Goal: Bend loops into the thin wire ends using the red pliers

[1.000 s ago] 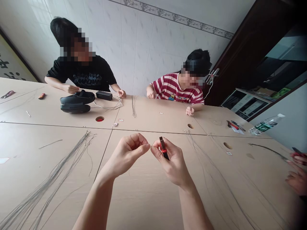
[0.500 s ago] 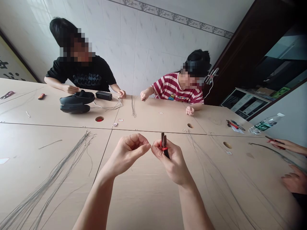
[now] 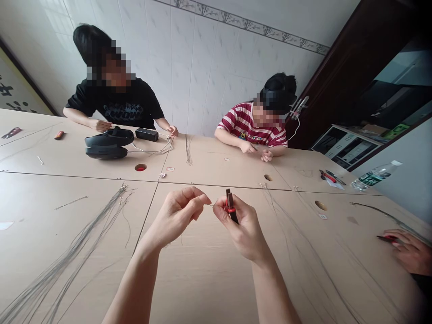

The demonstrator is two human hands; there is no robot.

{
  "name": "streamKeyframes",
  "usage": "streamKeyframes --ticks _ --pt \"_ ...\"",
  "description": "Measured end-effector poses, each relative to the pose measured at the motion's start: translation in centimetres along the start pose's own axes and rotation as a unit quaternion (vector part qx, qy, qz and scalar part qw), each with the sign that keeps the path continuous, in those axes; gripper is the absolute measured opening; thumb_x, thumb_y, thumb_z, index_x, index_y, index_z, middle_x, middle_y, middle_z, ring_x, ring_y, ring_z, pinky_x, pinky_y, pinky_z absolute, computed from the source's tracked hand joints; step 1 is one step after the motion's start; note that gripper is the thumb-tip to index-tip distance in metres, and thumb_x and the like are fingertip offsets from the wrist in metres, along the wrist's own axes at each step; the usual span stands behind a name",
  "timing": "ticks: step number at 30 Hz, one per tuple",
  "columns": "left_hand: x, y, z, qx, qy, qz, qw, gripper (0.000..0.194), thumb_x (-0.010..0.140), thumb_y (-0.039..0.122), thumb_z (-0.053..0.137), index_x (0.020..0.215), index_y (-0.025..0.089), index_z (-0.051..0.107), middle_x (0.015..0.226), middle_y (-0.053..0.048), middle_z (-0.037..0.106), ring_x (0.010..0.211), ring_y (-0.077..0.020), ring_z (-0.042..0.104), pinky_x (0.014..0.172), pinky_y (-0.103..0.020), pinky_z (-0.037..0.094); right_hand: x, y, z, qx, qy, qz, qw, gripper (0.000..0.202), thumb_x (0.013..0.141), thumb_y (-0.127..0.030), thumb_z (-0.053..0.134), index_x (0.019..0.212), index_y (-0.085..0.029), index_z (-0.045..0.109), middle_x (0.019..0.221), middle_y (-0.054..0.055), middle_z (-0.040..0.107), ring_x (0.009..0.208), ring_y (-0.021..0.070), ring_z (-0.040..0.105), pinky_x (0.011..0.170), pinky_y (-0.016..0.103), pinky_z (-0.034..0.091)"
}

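Red-and-black pliers (image 3: 231, 208) rest in my right hand (image 3: 241, 225), jaws pointing up. A thin wire (image 3: 211, 205) shows between the fingertips of my two hands above the table's middle. My left hand (image 3: 178, 213) pinches its left end between thumb and forefinger; the right end meets my right thumb and fingertip. A large bundle of grey wires (image 3: 81, 238) lies on the table to the left, knotted at its far end. Thinner, looser wires (image 3: 303, 243) spread over the table right of my right hand.
Two people sit across the table (image 3: 209, 171). A black headset (image 3: 108, 143), a black box (image 3: 146, 134), a bottle (image 3: 376, 175) and more pliers (image 3: 327, 176) lie there. At the right edge, another person's hand (image 3: 413, 249) holds pliers.
My left fingertips have drawn slightly left, showing more wire. The striped-shirt person's hands have come together. At the right, the other person's upper hand and pliers have moved down.
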State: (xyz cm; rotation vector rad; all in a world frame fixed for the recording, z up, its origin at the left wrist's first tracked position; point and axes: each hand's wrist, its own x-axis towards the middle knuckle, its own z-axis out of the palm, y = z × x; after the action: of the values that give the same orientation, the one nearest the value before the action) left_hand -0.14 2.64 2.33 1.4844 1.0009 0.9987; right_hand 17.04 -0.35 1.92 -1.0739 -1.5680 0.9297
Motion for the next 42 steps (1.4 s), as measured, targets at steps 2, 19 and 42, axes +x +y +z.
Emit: streamKeyframes --ticks 2,19,42 --pt "0.0 0.0 -0.1 0.001 -0.004 0.005 1.0 0.023 0.09 0.032 0.053 0.073 0.018 0.06 0.056 0.005 0.044 0.052 -0.0076 0.034 0.048 -0.022 0.028 0.0 0.0 0.0 -0.004 0.002 0.0 1.0 0.022 0.094 -0.03 0.057 0.076 -0.02 0.05 0.067 -0.005 0.043 0.06 0.0098 0.037 0.058 0.025 0.03" --pt "0.1 -0.1 -0.3 0.028 -0.022 0.018 0.999 0.018 0.09 0.027 0.054 0.076 0.017 0.059 0.057 0.006 0.044 0.051 -0.0068 0.034 0.046 -0.02 0.027 0.0 0.0 -0.2 -0.037 0.008 0.014 0.999 0.024 0.093 -0.035 0.056 0.075 -0.02 0.05 0.065 -0.004 0.042 0.06 0.0112 0.038 0.059 0.027 0.031" --pt "0.0 0.4 -2.2 0.006 0.154 -0.061 0.986 0.02 0.086 0.035 0.061 0.076 0.017 0.063 0.053 0.005 0.048 0.047 -0.0069 0.037 0.043 -0.02 0.028 0.1 0.3 0.0 -0.083 -0.019 0.026 0.996 0.022 0.094 -0.033 0.052 0.076 -0.022 0.048 0.073 -0.001 0.043 0.069 0.0144 0.042 0.065 0.027 0.035"
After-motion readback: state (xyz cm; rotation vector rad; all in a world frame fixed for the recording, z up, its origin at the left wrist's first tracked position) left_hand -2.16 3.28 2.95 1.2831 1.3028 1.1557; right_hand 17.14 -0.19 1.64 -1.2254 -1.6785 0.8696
